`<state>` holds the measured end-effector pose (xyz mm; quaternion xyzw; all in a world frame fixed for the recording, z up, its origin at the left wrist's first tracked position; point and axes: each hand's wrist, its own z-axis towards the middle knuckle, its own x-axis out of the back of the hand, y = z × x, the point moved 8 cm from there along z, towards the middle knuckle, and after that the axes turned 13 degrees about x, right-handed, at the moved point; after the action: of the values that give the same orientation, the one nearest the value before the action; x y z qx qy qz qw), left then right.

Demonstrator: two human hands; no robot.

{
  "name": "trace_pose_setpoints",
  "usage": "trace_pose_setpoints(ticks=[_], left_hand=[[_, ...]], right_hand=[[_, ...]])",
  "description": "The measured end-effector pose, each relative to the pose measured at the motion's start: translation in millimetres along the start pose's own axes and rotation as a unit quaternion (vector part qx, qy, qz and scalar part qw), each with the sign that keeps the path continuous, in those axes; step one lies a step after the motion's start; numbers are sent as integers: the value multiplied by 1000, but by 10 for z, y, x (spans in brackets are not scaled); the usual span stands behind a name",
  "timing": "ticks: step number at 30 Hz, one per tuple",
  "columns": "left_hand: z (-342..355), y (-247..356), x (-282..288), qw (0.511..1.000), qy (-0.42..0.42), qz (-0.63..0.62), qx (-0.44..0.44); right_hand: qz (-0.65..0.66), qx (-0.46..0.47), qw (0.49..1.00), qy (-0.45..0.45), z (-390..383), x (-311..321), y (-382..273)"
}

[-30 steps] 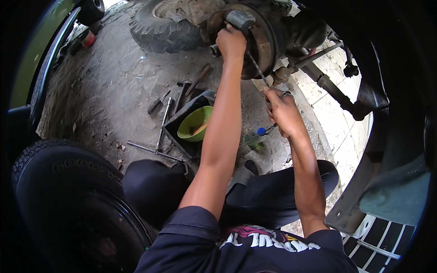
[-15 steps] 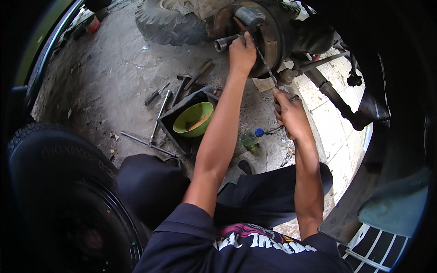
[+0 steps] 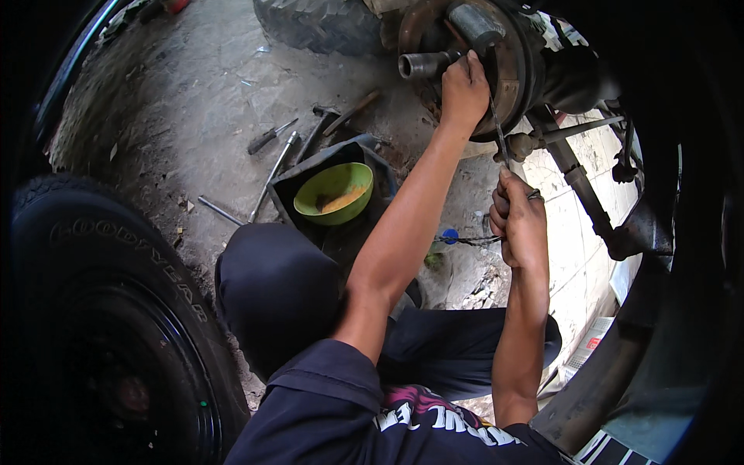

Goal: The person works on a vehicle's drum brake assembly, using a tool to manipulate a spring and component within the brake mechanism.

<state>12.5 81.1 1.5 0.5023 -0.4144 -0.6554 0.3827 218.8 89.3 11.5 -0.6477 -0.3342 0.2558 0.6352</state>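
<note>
My left hand (image 3: 465,97) is closed at the upper end of a dark, thin, twisted cord (image 3: 499,128), beside a short metal tube (image 3: 421,67) projecting from a rusty wheel hub assembly (image 3: 508,89). Lower down, my right hand (image 3: 518,221) has its fingers wrapped round the taut cord, with a slack length trailing leftward from it. A grey metal cylinder (image 3: 475,25) sits at the top of the hub, above my left hand. Whether my left fingertips touch the tube is unclear.
A green bowl with orange-brown contents (image 3: 333,194) sits in a black tray (image 3: 360,151). Hammer (image 3: 318,132), screwdriver (image 3: 270,138) and metal bars (image 3: 263,190) lie on concrete. Tyres stand at left (image 3: 54,248) and top (image 3: 310,27). A blue-capped bottle (image 3: 449,235) and axle parts (image 3: 581,182) are at right.
The view has shifted, so hub, hands and cord appear farther right. My hands keep their closed holds, and my left knee shows higher in the picture.
</note>
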Motion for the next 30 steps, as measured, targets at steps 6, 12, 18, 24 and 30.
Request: trace_pose_setpoints(ticks=[6, 12, 18, 24, 30], left_hand=[[15, -12, -28, 999, -17, -29, -6], [7, 5, -39, 1000, -20, -8, -12], [-32, 87, -15, 999, -19, 25, -6], [-1, 112, -1, 999, -20, 42, 3], [25, 148, -39, 996, -24, 79, 15]], right_hand=[[32, 2, 999, 35, -92, -78, -55], [36, -12, 998, 41, -142, -92, -93], [86, -30, 995, 36, -144, -112, -62], [73, -32, 996, 45, -159, -173, -101], [79, -33, 995, 56, -154, -193, -128]])
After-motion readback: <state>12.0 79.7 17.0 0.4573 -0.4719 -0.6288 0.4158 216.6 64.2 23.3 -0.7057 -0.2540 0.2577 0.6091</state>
